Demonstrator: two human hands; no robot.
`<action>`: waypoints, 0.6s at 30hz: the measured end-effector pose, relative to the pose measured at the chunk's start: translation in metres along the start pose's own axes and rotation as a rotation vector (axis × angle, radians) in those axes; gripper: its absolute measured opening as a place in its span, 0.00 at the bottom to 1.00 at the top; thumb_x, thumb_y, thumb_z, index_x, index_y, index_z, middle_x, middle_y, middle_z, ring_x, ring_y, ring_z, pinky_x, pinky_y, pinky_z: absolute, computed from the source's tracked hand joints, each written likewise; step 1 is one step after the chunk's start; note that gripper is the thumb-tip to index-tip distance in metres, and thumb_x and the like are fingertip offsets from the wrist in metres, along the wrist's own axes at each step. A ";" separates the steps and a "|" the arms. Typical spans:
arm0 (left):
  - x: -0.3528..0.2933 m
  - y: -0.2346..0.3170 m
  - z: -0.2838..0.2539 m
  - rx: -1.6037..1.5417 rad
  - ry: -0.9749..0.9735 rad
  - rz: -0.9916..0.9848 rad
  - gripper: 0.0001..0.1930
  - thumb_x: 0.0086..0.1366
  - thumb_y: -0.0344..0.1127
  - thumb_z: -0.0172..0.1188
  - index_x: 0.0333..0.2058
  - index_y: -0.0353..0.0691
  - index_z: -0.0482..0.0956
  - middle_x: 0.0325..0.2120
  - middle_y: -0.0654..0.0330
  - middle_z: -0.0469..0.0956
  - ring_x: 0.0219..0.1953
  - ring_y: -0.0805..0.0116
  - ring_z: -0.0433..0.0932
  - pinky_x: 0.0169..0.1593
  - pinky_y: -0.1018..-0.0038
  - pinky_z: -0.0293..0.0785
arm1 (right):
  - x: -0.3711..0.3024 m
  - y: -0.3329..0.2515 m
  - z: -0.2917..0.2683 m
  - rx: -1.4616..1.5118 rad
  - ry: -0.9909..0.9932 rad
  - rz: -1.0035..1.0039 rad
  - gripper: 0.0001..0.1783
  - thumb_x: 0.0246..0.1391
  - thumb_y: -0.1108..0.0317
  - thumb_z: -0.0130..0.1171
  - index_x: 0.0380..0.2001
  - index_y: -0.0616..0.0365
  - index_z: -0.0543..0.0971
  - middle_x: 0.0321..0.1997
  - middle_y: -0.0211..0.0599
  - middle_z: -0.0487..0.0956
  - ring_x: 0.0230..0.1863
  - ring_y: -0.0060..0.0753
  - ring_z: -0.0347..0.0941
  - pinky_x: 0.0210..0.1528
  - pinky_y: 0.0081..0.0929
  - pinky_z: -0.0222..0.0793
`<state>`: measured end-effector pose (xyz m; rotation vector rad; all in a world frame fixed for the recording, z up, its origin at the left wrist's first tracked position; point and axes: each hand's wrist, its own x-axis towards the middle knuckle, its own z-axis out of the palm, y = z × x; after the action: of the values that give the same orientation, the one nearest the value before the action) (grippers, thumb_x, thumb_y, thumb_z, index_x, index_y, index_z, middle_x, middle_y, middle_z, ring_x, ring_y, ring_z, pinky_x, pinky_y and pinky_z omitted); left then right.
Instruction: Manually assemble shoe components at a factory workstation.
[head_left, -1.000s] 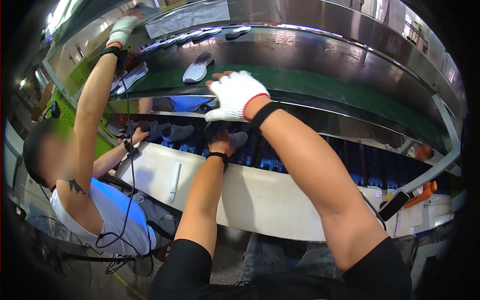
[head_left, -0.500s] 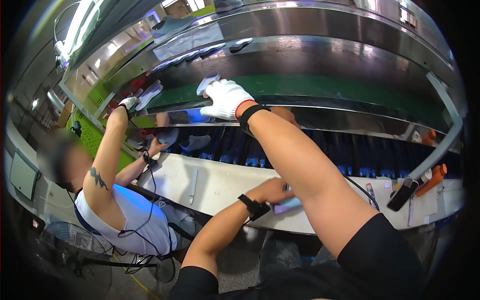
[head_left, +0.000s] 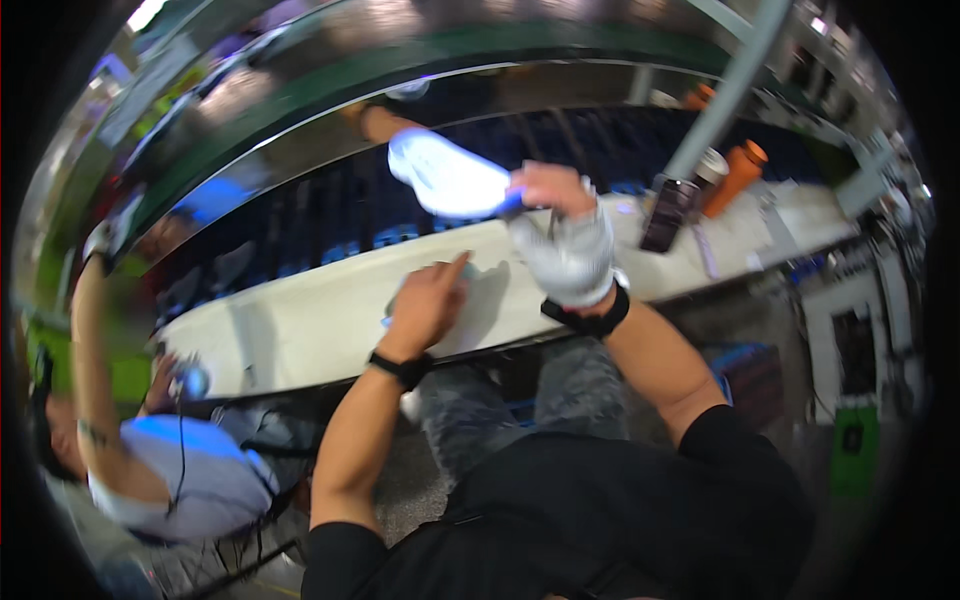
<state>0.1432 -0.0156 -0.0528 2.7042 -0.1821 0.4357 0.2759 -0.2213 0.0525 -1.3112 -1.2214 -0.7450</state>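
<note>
My right hand [head_left: 570,245], in a white glove with bare fingertips, grips one end of a white shoe sole [head_left: 450,178]. The sole is held up above the white work ledge [head_left: 300,315], blurred by motion and glaring bright. My left hand [head_left: 428,305] is bare and low over the ledge, its index finger stretched out and the other fingers curled. Slivers of something pale blue-green show at its edges; the hand covers most of it, so its kind cannot be made out.
Behind the ledge runs a dark roller bed [head_left: 330,220], with a green conveyor belt [head_left: 300,95] above. At right are an orange bottle [head_left: 735,178], a phone [head_left: 670,214] and a grey post [head_left: 725,90]. A co-worker [head_left: 180,460] sits at left, one arm raised.
My right hand has come back from the upper belt, bringing the sole over the ledge. My left hand has shifted left in the picture, and the whole view has swung right and down.
</note>
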 end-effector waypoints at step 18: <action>-0.080 0.081 -0.017 -0.390 0.457 -0.153 0.13 0.77 0.30 0.66 0.57 0.34 0.81 0.53 0.46 0.86 0.34 0.68 0.81 0.37 0.73 0.79 | -0.115 -0.062 -0.067 -0.018 -0.134 0.659 0.16 0.58 0.63 0.82 0.38 0.62 0.86 0.28 0.40 0.86 0.26 0.34 0.82 0.32 0.28 0.76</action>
<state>0.0474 -0.0775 -0.0348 2.1565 0.0634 0.8552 0.2032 -0.3217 -0.0264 -1.6714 -0.7992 -0.1950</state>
